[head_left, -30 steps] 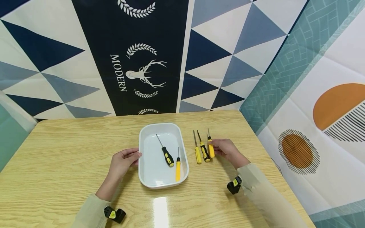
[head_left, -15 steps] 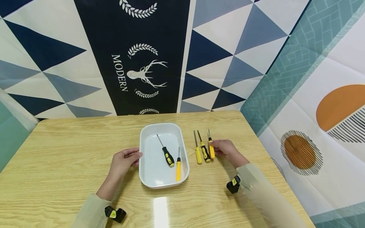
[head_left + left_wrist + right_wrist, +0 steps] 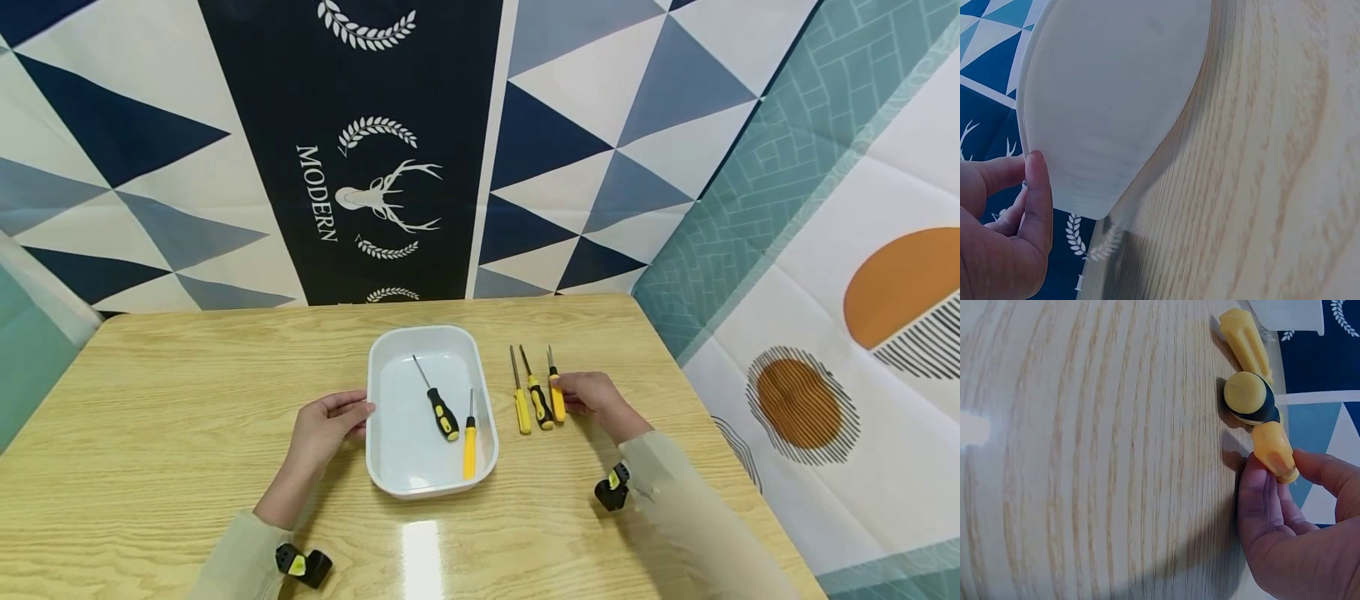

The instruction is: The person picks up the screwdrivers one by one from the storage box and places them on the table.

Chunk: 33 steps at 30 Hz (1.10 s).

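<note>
My left hand (image 3: 321,427) pinches the left rim of a white tray (image 3: 386,467) between thumb and fingers; the left wrist view shows the thumb on the tray's outer wall (image 3: 1110,106). Inside the tray lie a black-and-yellow screwdriver (image 3: 442,414) and a yellow-handled screwdriver (image 3: 469,450). To the tray's right, my right hand (image 3: 597,400) pinches the handle of another yellow screwdriver (image 3: 557,402), its shaft pointing away from me. Beside it, a black-and-yellow screwdriver (image 3: 538,402) and a yellow screwdriver (image 3: 522,411) lie on the table.
The wood-grain table (image 3: 187,417) runs back to a wall covering (image 3: 390,167) with triangles and a deer print. Patterned fabric (image 3: 795,333) hangs along the right side. Small black devices are strapped to both wrists.
The screwdriver in my right hand has shifted very slightly toward me. My left hand stays on the tray rim, and the other screwdrivers lie as before.
</note>
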Motion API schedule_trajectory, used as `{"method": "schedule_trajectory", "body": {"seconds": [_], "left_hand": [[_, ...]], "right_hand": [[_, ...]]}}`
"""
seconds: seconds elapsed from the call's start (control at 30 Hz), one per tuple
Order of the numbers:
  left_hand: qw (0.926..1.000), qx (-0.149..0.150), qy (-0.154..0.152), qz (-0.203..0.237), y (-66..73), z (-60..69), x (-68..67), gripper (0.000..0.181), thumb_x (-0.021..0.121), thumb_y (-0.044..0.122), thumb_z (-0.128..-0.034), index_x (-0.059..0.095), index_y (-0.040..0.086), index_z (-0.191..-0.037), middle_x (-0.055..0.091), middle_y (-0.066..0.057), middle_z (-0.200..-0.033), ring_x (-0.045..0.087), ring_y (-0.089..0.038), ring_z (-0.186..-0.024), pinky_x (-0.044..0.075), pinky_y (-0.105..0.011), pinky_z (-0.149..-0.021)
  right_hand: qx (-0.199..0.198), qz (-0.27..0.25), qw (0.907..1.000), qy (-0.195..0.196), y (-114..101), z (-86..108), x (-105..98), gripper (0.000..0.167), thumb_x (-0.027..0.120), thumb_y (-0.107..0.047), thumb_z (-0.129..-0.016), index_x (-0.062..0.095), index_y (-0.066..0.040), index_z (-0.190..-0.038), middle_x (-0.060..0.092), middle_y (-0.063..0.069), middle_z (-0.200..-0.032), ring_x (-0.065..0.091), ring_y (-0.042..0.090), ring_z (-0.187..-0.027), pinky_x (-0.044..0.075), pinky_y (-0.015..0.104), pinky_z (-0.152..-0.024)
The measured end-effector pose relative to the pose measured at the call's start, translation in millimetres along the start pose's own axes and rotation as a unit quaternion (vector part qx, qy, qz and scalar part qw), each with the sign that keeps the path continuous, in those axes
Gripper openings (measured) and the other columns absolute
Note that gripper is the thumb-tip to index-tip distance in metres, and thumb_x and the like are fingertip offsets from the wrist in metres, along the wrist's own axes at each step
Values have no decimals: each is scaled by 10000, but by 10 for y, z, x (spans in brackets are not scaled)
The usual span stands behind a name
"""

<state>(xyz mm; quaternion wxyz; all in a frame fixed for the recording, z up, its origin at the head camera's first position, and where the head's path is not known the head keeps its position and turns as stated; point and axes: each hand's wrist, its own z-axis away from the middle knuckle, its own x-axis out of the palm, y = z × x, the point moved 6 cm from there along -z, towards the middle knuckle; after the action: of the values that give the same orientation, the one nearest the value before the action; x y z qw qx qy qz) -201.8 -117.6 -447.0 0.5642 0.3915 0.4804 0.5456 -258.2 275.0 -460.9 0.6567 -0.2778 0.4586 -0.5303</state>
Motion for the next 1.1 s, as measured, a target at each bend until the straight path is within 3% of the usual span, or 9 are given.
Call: {"method": "schedule_trajectory", "body": {"seconds": [0.53, 1.1], "left_hand": [[10000, -70, 4, 15, -8, -1, -3, 364, 655, 131, -879, 585, -41, -1192, 666, 7, -882, 634, -45, -715, 595, -233, -699], [10000, -62, 12, 16, -11, -10, -2, 378, 661, 145, -876, 583, -39, -1197, 667, 8, -889, 634, -50, -719, 593, -221, -688]], "right_hand": [[3, 159, 9999, -52, 18, -53, 37, 476, 609, -159, -891, 499, 80, -1288, 617, 8, -918, 567, 72, -732, 539, 178, -647], [128, 614, 9978, 206, -21, -50, 18, 406, 627, -194, -879, 587, 70, -1185, 640, 37, -911, 574, 94, -729, 539, 213, -657]]}}
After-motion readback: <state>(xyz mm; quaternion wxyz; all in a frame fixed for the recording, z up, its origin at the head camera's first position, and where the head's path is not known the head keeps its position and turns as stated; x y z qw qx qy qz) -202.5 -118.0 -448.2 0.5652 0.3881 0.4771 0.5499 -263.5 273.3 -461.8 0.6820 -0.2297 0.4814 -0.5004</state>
